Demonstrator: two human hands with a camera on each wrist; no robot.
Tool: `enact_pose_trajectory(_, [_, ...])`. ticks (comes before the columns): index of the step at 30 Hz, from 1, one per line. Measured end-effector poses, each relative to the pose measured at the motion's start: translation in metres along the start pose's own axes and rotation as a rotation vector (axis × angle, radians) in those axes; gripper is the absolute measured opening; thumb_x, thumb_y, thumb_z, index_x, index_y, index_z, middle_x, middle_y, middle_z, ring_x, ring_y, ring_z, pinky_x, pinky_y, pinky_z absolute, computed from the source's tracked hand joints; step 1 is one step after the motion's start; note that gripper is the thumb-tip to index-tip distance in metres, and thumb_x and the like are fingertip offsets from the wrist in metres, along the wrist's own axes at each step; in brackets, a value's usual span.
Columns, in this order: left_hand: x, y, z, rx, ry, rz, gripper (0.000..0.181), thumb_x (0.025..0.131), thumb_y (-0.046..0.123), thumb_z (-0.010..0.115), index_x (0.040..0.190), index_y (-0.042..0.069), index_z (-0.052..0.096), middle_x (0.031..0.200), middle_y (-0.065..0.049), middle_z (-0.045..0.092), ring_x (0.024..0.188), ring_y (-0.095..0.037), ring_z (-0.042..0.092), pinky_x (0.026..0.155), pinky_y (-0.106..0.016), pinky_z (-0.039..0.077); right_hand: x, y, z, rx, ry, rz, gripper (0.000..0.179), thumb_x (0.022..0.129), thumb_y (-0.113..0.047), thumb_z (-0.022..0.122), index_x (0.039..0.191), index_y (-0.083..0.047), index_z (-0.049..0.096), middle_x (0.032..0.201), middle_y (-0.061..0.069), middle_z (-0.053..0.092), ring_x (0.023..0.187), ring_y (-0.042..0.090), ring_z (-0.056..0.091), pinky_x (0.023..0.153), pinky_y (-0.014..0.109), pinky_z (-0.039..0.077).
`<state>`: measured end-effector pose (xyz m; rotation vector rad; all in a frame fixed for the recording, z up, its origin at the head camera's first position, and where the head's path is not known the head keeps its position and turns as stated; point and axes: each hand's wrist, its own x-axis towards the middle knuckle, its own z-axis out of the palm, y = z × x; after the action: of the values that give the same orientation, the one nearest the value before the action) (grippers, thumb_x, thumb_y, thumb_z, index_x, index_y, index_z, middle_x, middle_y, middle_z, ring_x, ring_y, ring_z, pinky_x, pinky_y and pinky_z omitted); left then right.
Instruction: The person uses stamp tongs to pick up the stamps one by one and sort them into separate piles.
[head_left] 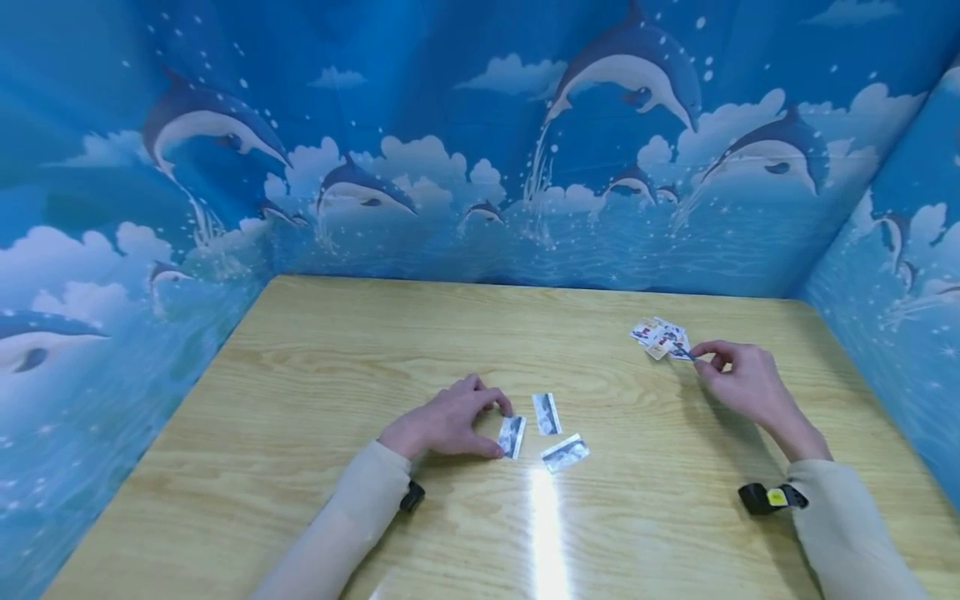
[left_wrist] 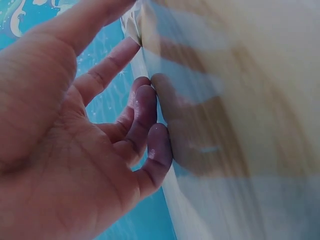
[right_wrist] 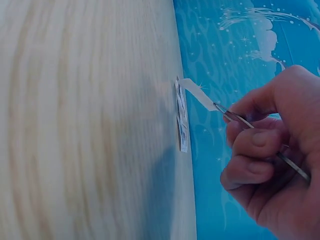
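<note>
Pinched in my right hand point(head_left: 742, 383) are thin metal tweezers point(right_wrist: 294, 166). Their tips grip a small pale card point(right_wrist: 199, 94), which is tilted up over the pile of small printed cards point(head_left: 654, 335) at the table's back right. My left hand point(head_left: 457, 418) rests on the table around a small grey-and-white card point(head_left: 512, 437), thumb at its near edge and index finger at its far edge. In the left wrist view, white card edges point(left_wrist: 132, 24) show between that thumb and index finger, with the other fingers bent against the tabletop.
Two more grey-and-white cards lie right of my left hand, one upright in view point(head_left: 547, 414) and one slanted point(head_left: 566, 453). The wooden table point(head_left: 360, 333) reflects a bright streak near its front. Dolphin-printed curtains point(head_left: 450, 183) stand behind and beside it.
</note>
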<state>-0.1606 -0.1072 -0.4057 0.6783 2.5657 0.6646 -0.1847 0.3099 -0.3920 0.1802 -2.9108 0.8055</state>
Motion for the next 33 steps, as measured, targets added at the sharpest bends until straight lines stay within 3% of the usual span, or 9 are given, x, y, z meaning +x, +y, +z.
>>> enact_pose_trajectory(14, [-0.0030,-0.0029,-0.0024,-0.018,0.013,-0.005,0.047,0.083,0.041,0.084,0.125,0.033,0.062,0.123,-0.003,0.052,0.114,-0.021,0.052,0.100,-0.046,0.045,0.0053,0.0080,0.0063,-0.022,-0.016,0.002,0.024,0.096,-0.012,0.059,0.111,0.002,0.072,0.074,0.007,0.064,0.054,0.010,0.045,0.052,0.028,0.034])
enact_pose_trajectory(27, [-0.0036,-0.0026,-0.0041,-0.021,0.009,-0.007,0.047,0.084,0.041,0.083,0.125,0.033,0.062,0.122,-0.003,0.052,0.115,-0.021,0.051,0.102,-0.045,0.043,0.0087,0.0102,0.0031,-0.037,-0.161,0.076,0.035,0.097,-0.018,0.059,0.118,0.008,0.068,0.076,0.007,0.063,0.064,0.017,0.050,0.057,0.029,0.038])
enact_pose_trajectory(33, [-0.0047,-0.0030,-0.0035,-0.022,0.014,0.012,0.046,0.085,0.039,0.083,0.125,0.032,0.062,0.123,-0.003,0.052,0.116,-0.021,0.052,0.104,-0.046,0.041,0.0034,0.0080,0.0003,-0.041,-0.169,0.066,0.035,0.099,-0.020,0.058,0.119,0.006,0.069,0.073,0.005,0.061,0.061,0.015,0.048,0.054,0.029,0.036])
